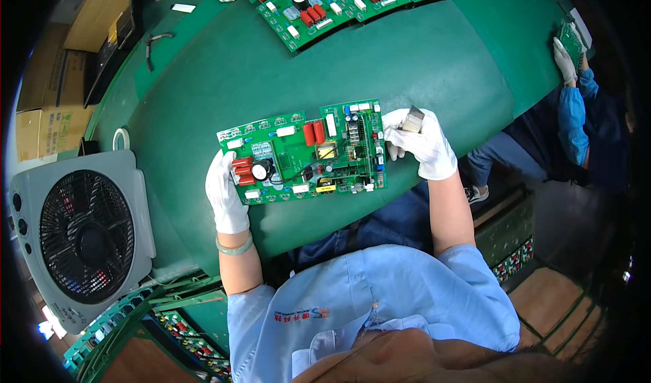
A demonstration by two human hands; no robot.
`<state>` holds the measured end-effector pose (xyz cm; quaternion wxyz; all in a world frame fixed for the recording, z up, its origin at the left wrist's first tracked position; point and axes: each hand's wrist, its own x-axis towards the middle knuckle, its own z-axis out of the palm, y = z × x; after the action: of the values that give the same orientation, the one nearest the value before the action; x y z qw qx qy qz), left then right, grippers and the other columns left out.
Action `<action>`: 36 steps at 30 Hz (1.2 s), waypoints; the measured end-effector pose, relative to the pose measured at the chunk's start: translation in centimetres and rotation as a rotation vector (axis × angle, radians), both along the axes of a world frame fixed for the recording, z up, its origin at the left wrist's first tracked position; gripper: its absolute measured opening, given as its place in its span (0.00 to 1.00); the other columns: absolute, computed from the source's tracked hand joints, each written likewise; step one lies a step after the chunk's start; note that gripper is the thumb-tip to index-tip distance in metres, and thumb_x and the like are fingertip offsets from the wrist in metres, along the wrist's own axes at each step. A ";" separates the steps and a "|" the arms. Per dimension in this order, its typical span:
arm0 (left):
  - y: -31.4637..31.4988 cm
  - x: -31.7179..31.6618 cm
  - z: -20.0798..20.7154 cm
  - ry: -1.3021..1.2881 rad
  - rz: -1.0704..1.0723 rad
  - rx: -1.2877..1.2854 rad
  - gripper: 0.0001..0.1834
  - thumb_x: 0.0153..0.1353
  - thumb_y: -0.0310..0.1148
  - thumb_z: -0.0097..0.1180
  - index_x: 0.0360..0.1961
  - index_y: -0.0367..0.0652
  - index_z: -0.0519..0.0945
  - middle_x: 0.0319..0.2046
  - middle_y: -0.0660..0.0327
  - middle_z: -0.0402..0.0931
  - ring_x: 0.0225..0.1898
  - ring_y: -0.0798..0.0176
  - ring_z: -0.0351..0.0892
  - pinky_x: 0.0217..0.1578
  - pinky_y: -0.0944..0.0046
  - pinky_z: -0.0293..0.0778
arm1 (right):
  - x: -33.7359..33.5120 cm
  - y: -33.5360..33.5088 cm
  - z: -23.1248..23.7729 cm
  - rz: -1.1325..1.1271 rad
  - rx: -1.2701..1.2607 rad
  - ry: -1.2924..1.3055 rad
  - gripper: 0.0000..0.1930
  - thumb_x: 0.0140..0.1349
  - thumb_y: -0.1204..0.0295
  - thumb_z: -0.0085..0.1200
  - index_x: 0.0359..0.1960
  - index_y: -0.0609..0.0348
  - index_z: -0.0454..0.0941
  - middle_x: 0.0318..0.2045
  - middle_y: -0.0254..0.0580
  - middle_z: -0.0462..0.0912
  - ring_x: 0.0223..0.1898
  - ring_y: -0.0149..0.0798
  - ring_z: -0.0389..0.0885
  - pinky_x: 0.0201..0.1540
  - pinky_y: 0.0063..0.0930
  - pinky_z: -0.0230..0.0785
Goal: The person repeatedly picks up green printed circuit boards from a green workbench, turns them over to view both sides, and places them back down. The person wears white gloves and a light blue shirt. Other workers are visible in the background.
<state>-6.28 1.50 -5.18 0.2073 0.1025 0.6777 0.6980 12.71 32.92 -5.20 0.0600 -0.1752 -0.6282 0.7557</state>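
A green circuit board [291,159] lies flat or just above the green table in front of me, carrying red capacitors, white blocks and a taller cluster of parts at its right end. My left hand [226,193], in a white glove, grips the board's left edge, its fingers partly hidden by the board. Beside the right edge is my right hand [426,144], gloved too and closed around a small flat grey and beige piece [412,120]. What exactly that piece is I cannot make out. Whether the right fingertips touch the board is unclear.
Several populated circuit boards [352,10] lie along the table's far side. A grey box fan [85,240] stands at the left, near cardboard boxes [61,105]. Racks of boards [193,342] are at lower left. At far right, a co-worker's gloved hands [564,61] hold a board.
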 end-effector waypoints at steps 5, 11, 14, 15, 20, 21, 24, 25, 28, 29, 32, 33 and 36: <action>-0.2 -0.1 -0.4 0.067 0.014 -0.061 0.26 0.73 0.41 0.48 0.60 0.27 0.74 0.45 0.56 0.81 0.40 0.68 0.79 0.42 0.68 0.74 | 0.1 0.0 0.0 0.006 -0.018 0.020 0.11 0.63 0.72 0.59 0.43 0.64 0.85 0.28 0.38 0.84 0.21 0.28 0.78 0.23 0.22 0.67; 0.1 0.1 0.1 0.047 -0.022 -0.026 0.26 0.74 0.40 0.48 0.61 0.26 0.72 0.51 0.51 0.80 0.50 0.59 0.83 0.52 0.61 0.77 | 0.0 0.0 0.2 -0.007 -0.034 -0.014 0.11 0.62 0.70 0.60 0.42 0.65 0.85 0.28 0.37 0.83 0.22 0.27 0.78 0.25 0.21 0.68; 0.4 0.4 0.6 0.022 -0.032 0.002 0.27 0.75 0.42 0.48 0.61 0.27 0.72 0.50 0.52 0.81 0.48 0.61 0.83 0.51 0.63 0.78 | -0.1 0.0 0.2 -0.006 -0.033 -0.026 0.12 0.62 0.70 0.61 0.42 0.65 0.85 0.27 0.36 0.83 0.22 0.27 0.78 0.25 0.21 0.68; 0.3 0.3 0.5 0.032 -0.030 -0.024 0.26 0.75 0.42 0.47 0.60 0.27 0.73 0.50 0.52 0.81 0.48 0.61 0.83 0.51 0.63 0.78 | -0.1 0.1 0.2 -0.002 -0.031 -0.027 0.12 0.62 0.69 0.61 0.42 0.65 0.84 0.27 0.36 0.83 0.22 0.27 0.78 0.25 0.21 0.68; -0.4 0.0 -0.4 0.060 -0.007 -0.112 0.26 0.76 0.42 0.43 0.60 0.27 0.74 0.51 0.52 0.80 0.49 0.61 0.83 0.51 0.64 0.78 | -0.3 0.1 0.3 0.014 0.016 -0.024 0.12 0.63 0.68 0.60 0.42 0.65 0.84 0.26 0.36 0.82 0.22 0.26 0.78 0.24 0.20 0.68; -0.4 0.0 -0.3 0.053 -0.009 -0.103 0.26 0.76 0.42 0.43 0.60 0.27 0.74 0.51 0.52 0.80 0.49 0.61 0.83 0.51 0.64 0.78 | -0.3 0.2 0.2 0.016 0.019 -0.024 0.12 0.63 0.68 0.60 0.42 0.65 0.84 0.26 0.35 0.82 0.22 0.26 0.78 0.24 0.20 0.68; -0.2 0.1 -0.1 0.074 -0.006 -0.136 0.26 0.77 0.41 0.42 0.60 0.27 0.74 0.52 0.52 0.80 0.50 0.61 0.82 0.52 0.63 0.77 | -0.3 0.3 -0.4 0.014 0.001 -0.002 0.12 0.63 0.69 0.60 0.42 0.65 0.84 0.26 0.36 0.82 0.21 0.26 0.78 0.24 0.20 0.69; -0.2 0.1 -0.1 0.068 -0.025 -0.110 0.26 0.77 0.41 0.42 0.60 0.27 0.73 0.52 0.52 0.80 0.50 0.61 0.82 0.52 0.63 0.77 | -0.3 0.3 -0.5 0.012 -0.010 0.009 0.12 0.63 0.69 0.60 0.42 0.65 0.84 0.26 0.36 0.82 0.21 0.26 0.78 0.24 0.20 0.69; -0.2 0.1 0.1 0.049 -0.058 -0.048 0.26 0.76 0.41 0.43 0.60 0.27 0.73 0.52 0.51 0.80 0.51 0.60 0.82 0.53 0.62 0.77 | -0.4 0.3 -0.6 0.012 -0.020 -0.005 0.10 0.63 0.71 0.60 0.42 0.65 0.84 0.28 0.36 0.82 0.21 0.26 0.78 0.23 0.20 0.69; -0.1 0.2 0.1 0.041 -0.058 -0.037 0.25 0.76 0.41 0.43 0.60 0.27 0.73 0.52 0.51 0.80 0.50 0.60 0.82 0.53 0.62 0.77 | -0.4 0.3 -0.5 0.003 -0.019 -0.006 0.10 0.63 0.71 0.60 0.42 0.65 0.84 0.28 0.36 0.82 0.21 0.26 0.78 0.23 0.20 0.69; -0.4 -0.3 -1.0 0.039 -0.044 -0.034 0.25 0.76 0.40 0.45 0.60 0.27 0.73 0.53 0.51 0.80 0.50 0.60 0.82 0.53 0.62 0.78 | -0.4 0.3 -0.4 -0.015 -0.013 -0.004 0.10 0.64 0.73 0.60 0.42 0.66 0.83 0.29 0.37 0.82 0.21 0.27 0.78 0.23 0.20 0.69; -0.7 -0.5 -1.2 0.044 -0.033 -0.040 0.24 0.76 0.40 0.45 0.60 0.27 0.73 0.53 0.51 0.80 0.50 0.60 0.82 0.52 0.62 0.78 | -0.6 0.2 -0.1 -0.030 -0.021 -0.014 0.09 0.64 0.73 0.59 0.42 0.66 0.83 0.28 0.37 0.82 0.21 0.27 0.78 0.23 0.20 0.68; 0.5 0.2 0.9 -0.009 -0.024 -0.032 0.23 0.74 0.37 0.47 0.59 0.28 0.74 0.52 0.51 0.80 0.51 0.60 0.83 0.52 0.62 0.78 | -1.0 -0.3 0.3 -0.066 -0.011 -0.053 0.09 0.64 0.74 0.58 0.43 0.67 0.83 0.27 0.37 0.82 0.20 0.28 0.77 0.22 0.20 0.68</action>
<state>-6.12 1.97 -4.32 0.2204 0.1038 0.6866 0.6850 11.67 32.67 -4.86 0.0673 -0.2161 -0.6191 0.7520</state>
